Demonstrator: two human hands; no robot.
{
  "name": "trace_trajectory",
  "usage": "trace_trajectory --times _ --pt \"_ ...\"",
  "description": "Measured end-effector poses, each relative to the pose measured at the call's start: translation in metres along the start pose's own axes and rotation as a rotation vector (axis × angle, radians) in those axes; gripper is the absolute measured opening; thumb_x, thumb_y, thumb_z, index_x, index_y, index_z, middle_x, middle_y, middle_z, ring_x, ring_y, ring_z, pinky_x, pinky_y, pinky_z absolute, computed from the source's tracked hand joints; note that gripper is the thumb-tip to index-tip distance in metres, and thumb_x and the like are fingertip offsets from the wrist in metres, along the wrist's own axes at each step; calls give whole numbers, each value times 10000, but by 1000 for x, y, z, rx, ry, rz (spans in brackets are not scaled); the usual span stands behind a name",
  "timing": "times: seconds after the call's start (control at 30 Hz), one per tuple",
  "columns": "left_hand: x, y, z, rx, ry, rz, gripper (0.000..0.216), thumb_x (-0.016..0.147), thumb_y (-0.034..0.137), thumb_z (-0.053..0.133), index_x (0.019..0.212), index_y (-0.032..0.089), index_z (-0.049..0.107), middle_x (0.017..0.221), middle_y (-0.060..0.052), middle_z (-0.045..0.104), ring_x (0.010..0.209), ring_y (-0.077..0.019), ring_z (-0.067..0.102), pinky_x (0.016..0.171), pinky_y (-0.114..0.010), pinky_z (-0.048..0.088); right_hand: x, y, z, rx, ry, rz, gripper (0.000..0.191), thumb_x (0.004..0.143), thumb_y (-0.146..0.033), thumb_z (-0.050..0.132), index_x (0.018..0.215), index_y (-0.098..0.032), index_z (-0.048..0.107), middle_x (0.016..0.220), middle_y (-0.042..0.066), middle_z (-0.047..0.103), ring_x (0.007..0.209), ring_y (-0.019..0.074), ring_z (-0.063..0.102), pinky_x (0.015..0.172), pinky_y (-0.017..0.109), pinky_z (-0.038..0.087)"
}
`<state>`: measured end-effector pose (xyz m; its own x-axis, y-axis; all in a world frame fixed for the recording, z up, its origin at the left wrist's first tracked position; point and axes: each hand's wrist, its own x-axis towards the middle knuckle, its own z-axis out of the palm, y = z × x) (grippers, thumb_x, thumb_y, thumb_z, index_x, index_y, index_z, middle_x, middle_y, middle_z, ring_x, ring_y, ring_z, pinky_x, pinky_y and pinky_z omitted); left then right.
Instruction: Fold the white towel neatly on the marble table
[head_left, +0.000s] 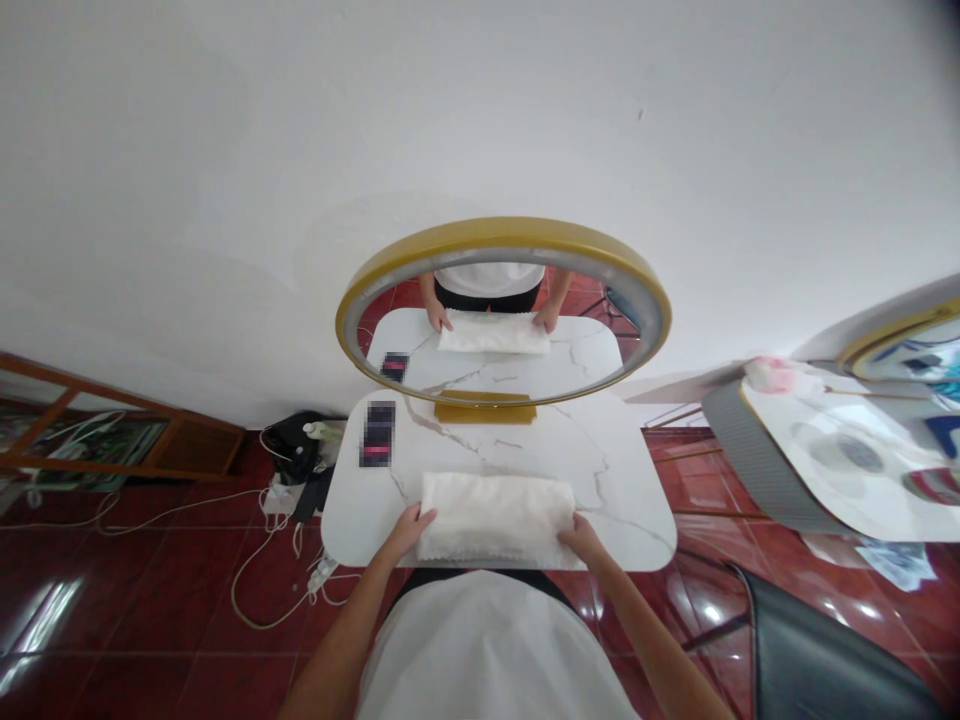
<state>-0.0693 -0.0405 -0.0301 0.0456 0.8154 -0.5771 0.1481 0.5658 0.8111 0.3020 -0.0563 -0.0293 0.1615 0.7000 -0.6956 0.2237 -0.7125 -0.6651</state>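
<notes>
A white folded cloth (pixel 495 512) with a scalloped lower edge lies along the front of the marble-patterned table (pixel 630 500). My left hand (pixel 409 525) grips its left end, thumb on top and the other fingers hidden beneath. At the opposite end, my right hand (pixel 581 540) pinches the cloth in the same manner. Both hands and the cloth also appear in the gold-framed round mirror (pixel 502 232) behind.
A dark, pixelated phone-like object (pixel 377 435) rests at the table's left. Cables and a black bag (pixel 292 445) lie on the red floor to the left. At right stand a black chair (pixel 825 650) and a second table (pixel 817 470) with items on it.
</notes>
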Motion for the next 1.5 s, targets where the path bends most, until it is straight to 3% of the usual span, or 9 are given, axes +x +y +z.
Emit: trace_trajectory --times 0.23,0.33,0.43,0.53,0.63,0.73,0.83,1.1,1.5 --pt "-2 -3 2 102 41 73 388 716 354 627 1037 143 569 1004 -94 650 987 -246 588 927 -390 417 -11 8 -3 -129 108 -141 376 533 -214 529 899 -168 604 757 36 651 739 251 602 676 361 476" --pt "-9 3 2 268 197 136 379 791 349 540 1109 147 502 1037 -110 604 1017 -261 558 938 -441 395 -23 0 0 -229 278 -221 484 657 -262 498 1134 -177 504 1008 99 609 951 283 556 827 430 432" --pt "-17 17 11 653 363 371 373 864 288 420 1205 141 449 1177 -145 527 1169 -262 459 1013 -446 326 -38 -15 11 -559 439 -500 516 770 -276 464 1274 -182 410 1242 140 490 1166 299 423 963 468 331" --pt "-19 33 32 975 169 635 413 905 241 338 1312 198 392 1313 -100 469 1265 -223 374 1067 -418 271 -45 -31 36 -894 342 -800 532 828 -288 439 1351 -227 362 1338 104 434 1239 278 354 1026 459 254" --pt "-11 37 58 1163 -82 772 505 912 313 368 1404 289 257 1439 -23 352 1324 -210 299 1088 -428 247 -38 -37 68 -1041 193 -921 645 820 -376 465 1420 -271 252 1438 69 333 1303 284 273 1056 478 189" --pt "4 31 72 1268 -68 713 663 861 470 462 1433 320 163 1502 -29 216 1361 -270 216 1081 -519 208 -24 -35 89 -1106 150 -908 792 766 -512 501 1443 -297 151 1497 58 210 1343 332 174 1040 583 117" --pt "14 24 69 1297 -17 654 733 828 539 490 1436 337 133 1512 -42 176 1362 -282 211 1071 -532 202 -15 -30 92 -1127 160 -870 838 751 -578 482 1443 -317 87 1511 50 144 1356 340 133 1006 650 74" --pt "-12 3 38 1348 -56 859 702 846 568 422 1436 311 143 1509 -15 191 1371 -259 179 1111 -461 55 -25 -10 82 -1154 182 -921 931 710 -666 480 1449 -250 98 1512 84 102 1372 345 54 1036 621 -1" --pt "-1 9 41 1356 24 827 672 851 541 436 1429 310 185 1496 -9 233 1366 -242 195 1113 -452 51 -10 -25 84 -1194 219 -939 833 770 -587 450 1447 -237 115 1506 92 130 1374 331 75 1043 615 -2"
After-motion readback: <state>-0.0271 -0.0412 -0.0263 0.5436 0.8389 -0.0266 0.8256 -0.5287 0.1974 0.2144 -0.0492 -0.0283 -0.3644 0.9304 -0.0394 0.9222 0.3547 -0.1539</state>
